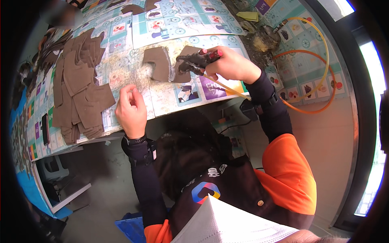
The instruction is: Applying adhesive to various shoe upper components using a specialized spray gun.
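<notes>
My right hand (237, 67) is closed around a dark, residue-crusted spray gun (198, 61) with red knobs. Its nozzle end points left, over a brown cut piece (184, 75) on the table. Touching or close beside that lies another brown cut piece (156, 60); a whitish strip runs along the edges where they meet. A thin yellowish hose (227, 88) trails from the gun. My left hand (131, 111) is near the table's front edge with nothing visible in it, its fingers loosely bent and partly apart. To its left is a layered pile of brown cut pieces (77, 81).
The patterned table covering (121, 46) is stained around the pieces. A crusted round container (265, 39) stands back right, beside yellow and orange hoses (333, 77). A phone (45, 129) lies at the left edge. More brown pieces (139, 7) are at the back. A stool (54, 168) sits below.
</notes>
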Available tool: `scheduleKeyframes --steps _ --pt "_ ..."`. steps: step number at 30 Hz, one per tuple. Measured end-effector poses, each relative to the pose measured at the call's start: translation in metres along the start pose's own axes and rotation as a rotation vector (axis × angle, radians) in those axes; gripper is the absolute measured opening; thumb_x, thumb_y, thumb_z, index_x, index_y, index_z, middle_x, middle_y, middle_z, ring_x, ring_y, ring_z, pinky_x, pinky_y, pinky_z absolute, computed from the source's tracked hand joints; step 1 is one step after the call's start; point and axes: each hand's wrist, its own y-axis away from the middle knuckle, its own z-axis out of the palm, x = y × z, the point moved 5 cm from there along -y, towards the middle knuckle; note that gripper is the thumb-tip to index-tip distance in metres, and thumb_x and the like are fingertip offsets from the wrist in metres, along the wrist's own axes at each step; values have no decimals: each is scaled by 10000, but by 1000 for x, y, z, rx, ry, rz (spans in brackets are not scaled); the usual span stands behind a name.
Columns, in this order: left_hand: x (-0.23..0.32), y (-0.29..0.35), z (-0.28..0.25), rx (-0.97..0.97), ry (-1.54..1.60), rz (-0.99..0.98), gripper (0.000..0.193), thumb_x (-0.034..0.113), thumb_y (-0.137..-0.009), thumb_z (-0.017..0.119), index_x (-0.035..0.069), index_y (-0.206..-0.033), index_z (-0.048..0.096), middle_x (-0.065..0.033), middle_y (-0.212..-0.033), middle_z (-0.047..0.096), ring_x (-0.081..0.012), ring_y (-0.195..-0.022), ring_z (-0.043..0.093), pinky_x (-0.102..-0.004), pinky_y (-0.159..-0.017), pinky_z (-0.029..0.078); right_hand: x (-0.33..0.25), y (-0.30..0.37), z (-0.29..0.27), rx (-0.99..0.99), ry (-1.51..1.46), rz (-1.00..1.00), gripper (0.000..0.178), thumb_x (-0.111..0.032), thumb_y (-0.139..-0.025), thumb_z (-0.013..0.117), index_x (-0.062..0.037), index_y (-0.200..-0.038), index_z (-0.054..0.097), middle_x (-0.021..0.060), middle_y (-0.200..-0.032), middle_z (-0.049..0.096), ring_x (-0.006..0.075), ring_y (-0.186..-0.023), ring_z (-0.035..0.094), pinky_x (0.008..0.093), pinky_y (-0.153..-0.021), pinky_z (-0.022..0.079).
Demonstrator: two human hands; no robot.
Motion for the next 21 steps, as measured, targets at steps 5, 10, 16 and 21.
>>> scheduleKeyframes --steps 5,10,16,21 --pt "1 0 -1 20 2 22 61 71 -972 592 61 -1031 604 -42 -569 491 -132 -496 473 -305 -516 407 11 -2 -9 82 -123 -9 82 -125 -731 627 -44 -727 638 12 -611 593 73 -473 477 267 -442 340" --pt "0 0 -2 4 -12 -8 83 47 -934 615 69 -1014 612 -64 -595 550 -205 -506 553 -349 -512 433 9 -3 -16 103 8 -56 164 -140 -734 606 -48 -599 603 34 -538 573 150 -521 549 299 -532 417" --pt "2 -1 0 6 7 -1 86 32 -929 609 62 -1010 607 -62 -585 530 -192 -498 529 -340 -513 425 26 -9 -22 120 -29 -185 111 -106 -744 625 -16 -787 675 12 -641 605 76 -476 478 262 -445 335" --pt "0 -1 -1 10 10 5 88 25 -927 606 58 -1008 604 -59 -580 516 -188 -494 514 -333 -514 420 25 -9 -29 185 -156 -21 155 -77 -754 603 -20 -885 665 15 -639 597 66 -460 444 250 -435 322"
